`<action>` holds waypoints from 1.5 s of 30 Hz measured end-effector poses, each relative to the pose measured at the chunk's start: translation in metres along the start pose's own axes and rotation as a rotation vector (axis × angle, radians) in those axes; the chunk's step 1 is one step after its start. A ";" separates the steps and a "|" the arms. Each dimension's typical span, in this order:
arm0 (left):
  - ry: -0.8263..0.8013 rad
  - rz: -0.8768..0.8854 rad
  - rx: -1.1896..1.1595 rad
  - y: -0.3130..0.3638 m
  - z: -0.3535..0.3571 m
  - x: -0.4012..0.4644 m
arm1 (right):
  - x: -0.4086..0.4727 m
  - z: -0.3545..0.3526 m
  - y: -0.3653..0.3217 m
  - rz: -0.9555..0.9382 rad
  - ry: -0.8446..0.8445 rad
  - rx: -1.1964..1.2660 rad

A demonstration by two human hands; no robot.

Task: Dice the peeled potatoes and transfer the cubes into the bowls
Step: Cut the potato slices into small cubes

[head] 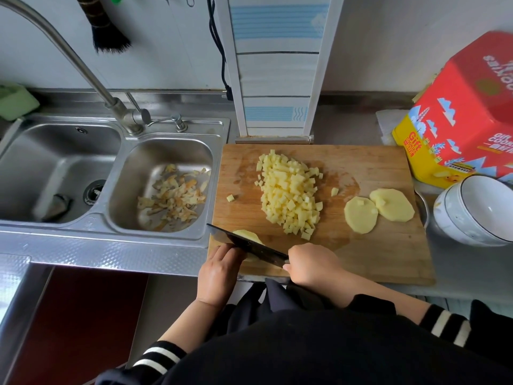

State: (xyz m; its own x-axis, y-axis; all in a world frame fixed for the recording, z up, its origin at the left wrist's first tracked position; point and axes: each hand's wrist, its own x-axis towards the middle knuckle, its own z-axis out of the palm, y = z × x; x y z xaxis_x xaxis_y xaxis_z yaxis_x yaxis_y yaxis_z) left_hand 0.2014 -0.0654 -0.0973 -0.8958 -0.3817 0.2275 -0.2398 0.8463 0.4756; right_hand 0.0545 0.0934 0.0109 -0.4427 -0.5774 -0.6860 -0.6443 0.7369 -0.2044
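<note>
A wooden cutting board lies on the counter. A heap of potato cubes covers its middle, with stray cubes beside it. Two flat potato slices overlap at the board's right. At the near left corner a peeled potato piece lies under a dark cleaver. My right hand grips the cleaver's handle. My left hand rests on the potato piece, its fingers against the blade. White stacked bowls stand tilted to the right of the board.
A steel double sink lies left of the board; its small basin holds potato peelings. A tall faucet arches over it. A red and yellow gift box stands at the back right. A metal rim shows under the bowls.
</note>
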 end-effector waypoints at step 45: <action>-1.601 0.014 0.256 0.075 -0.068 0.182 | -0.005 0.008 0.014 -0.100 0.204 -0.037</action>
State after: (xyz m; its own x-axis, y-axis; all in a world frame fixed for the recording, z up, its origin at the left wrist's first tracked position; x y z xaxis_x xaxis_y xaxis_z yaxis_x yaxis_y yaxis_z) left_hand 0.0456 -0.0967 0.0378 -0.3104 0.2454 -0.9184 -0.1345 0.9451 0.2980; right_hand 0.0531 0.1094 0.0056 -0.4900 -0.7088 -0.5074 -0.7121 0.6612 -0.2361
